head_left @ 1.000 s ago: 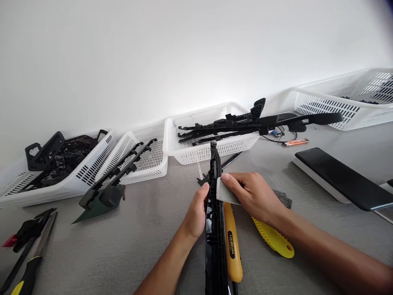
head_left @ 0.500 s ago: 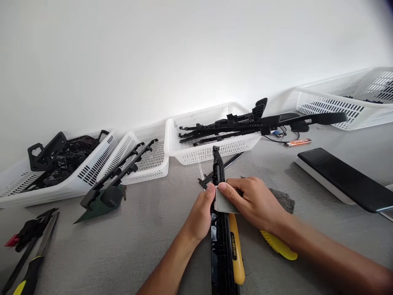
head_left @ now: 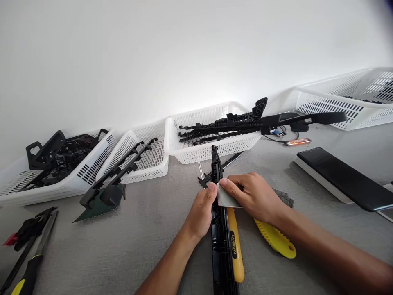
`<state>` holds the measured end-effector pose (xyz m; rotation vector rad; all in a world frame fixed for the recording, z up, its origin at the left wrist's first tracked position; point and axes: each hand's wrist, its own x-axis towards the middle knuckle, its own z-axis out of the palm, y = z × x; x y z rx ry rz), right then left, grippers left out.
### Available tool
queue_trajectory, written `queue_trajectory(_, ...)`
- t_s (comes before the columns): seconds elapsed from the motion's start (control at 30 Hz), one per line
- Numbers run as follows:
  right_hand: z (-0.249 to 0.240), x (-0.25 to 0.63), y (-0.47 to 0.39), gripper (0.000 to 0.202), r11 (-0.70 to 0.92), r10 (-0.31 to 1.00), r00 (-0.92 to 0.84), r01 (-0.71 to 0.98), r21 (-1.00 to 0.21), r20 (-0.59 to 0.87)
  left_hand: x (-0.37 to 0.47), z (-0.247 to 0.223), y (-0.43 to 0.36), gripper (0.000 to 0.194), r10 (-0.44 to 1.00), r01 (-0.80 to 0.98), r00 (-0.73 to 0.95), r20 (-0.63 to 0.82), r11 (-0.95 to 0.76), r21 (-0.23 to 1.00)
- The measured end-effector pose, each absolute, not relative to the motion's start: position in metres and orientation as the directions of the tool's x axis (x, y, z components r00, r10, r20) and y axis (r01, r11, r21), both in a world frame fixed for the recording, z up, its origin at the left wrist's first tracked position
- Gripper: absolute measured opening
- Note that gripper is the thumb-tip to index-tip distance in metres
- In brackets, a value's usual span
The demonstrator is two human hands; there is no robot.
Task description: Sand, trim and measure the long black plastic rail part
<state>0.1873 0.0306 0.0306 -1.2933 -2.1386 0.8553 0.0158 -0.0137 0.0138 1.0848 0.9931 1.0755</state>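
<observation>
A long black plastic trim piece stands lengthwise in front of me, its narrow tip pointing away. My left hand grips it from the left side, thumb up along its edge. In my right hand is a folded grey-green sheet that looks like sandpaper, pinched under the thumb. The sheet's left edge rests against the trim piece, close to my left thumb. My right fingertips are hidden behind the sheet. Beside the trim lies a yellow-handled tool, partly covered.
Black parts fill white baskets along the wall. A yellow scalloped tool and dark grey pad lie by my right arm. Behind the trim is a black caliper. A phone sits right; a file lies left.
My right hand and the sheet have shifted slightly up and to the right along the trim piece. The trim's far tip has tilted a little left. My left hand stays nearly in place.
</observation>
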Motion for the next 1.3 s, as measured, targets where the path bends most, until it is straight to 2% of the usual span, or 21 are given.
queue_trajectory(0.1,0.034,0.189,0.031,0.069,0.344,0.906,-0.408,0.556,-0.757,0.112,0.016,0.013,-0.014,0.072,0.974,-0.181,0.207,-0.087,0.126,0.975)
queue_trajectory(0.23,0.036,0.185,0.026,0.069,0.380,0.878,-0.450,0.443,-0.812,0.165,0.015,0.011,-0.015,0.078,0.981,-0.080,0.179,-0.073,0.088,0.993)
queue_trajectory(0.4,0.033,0.186,0.028,0.069,0.340,0.906,-0.400,0.495,-0.800,0.137,0.016,0.013,-0.015,0.078,0.974,-0.090,0.214,-0.080,0.101,0.991)
queue_trajectory(0.5,0.033,0.186,0.026,0.069,0.347,0.887,-0.441,0.440,-0.828,0.138,0.017,0.013,-0.015,0.077,0.973,-0.089,0.214,-0.086,0.107,0.990)
queue_trajectory(0.57,0.033,0.185,0.025,0.069,0.368,0.871,-0.468,0.419,-0.830,0.150,0.016,0.011,-0.015,0.073,0.980,-0.108,0.174,-0.101,0.121,0.987)
queue_trajectory(0.73,0.033,0.190,0.032,0.067,0.360,0.889,-0.441,0.510,-0.781,0.121,0.014,0.000,-0.014,0.055,0.980,-0.284,0.064,-0.187,0.198,0.938)
queue_trajectory(0.83,0.032,0.193,0.035,0.065,0.410,0.847,-0.519,0.501,-0.762,0.114,0.011,-0.005,-0.013,0.048,0.968,-0.370,0.012,-0.251,0.237,0.898)
queue_trajectory(0.93,0.031,0.194,0.036,0.065,0.474,0.796,-0.593,0.479,-0.739,0.126,0.009,-0.007,-0.014,0.042,0.956,-0.385,-0.067,-0.287,0.240,0.891)
queue_trajectory(1.03,0.029,0.194,0.036,0.064,0.471,0.821,-0.552,0.514,-0.717,0.144,0.008,-0.006,-0.015,0.037,0.951,-0.365,-0.114,-0.289,0.230,0.902)
queue_trajectory(1.2,0.027,0.190,0.034,0.065,0.472,0.802,-0.584,0.486,-0.735,0.128,0.009,-0.002,-0.015,0.045,0.955,-0.411,-0.047,-0.293,0.249,0.877)
queue_trajectory(1.3,0.027,0.189,0.032,0.066,0.495,0.790,-0.597,0.492,-0.716,0.136,0.009,0.001,-0.014,0.054,0.962,-0.378,-0.028,-0.271,0.241,0.894)
